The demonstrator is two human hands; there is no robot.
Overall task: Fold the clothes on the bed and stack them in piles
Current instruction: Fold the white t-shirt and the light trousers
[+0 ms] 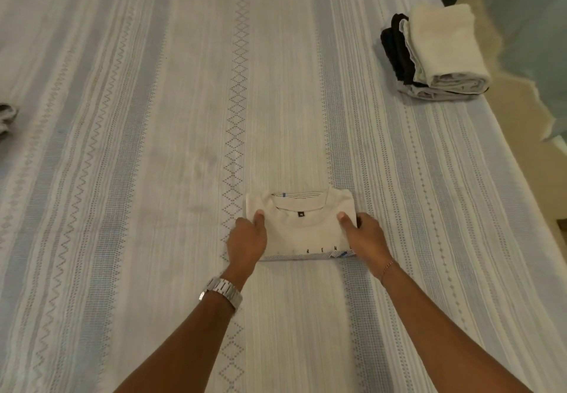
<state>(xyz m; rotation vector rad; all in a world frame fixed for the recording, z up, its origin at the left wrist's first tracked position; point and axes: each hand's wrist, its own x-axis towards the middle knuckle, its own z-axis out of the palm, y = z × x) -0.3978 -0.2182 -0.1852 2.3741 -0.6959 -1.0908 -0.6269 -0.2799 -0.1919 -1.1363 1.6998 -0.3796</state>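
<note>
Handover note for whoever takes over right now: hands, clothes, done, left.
Left hand: grips the left edge of the folded white T-shirt, thumb on top.
Right hand: grips its right edge the same way.
The T-shirt lies folded, collar up, on the striped bedspread, near the person.
Done: a pile of folded clothes, dark and light pieces with a white one on top, sits at the bed's far right edge.
Left: likely carry the T-shirt to that pile. A crumpled garment at the left edge of view looks unfolded.

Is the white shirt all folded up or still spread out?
Folded. The white shirt is a small neat rectangle, collar on top, layered edges showing in front, gripped by the left hand and right hand.
</note>
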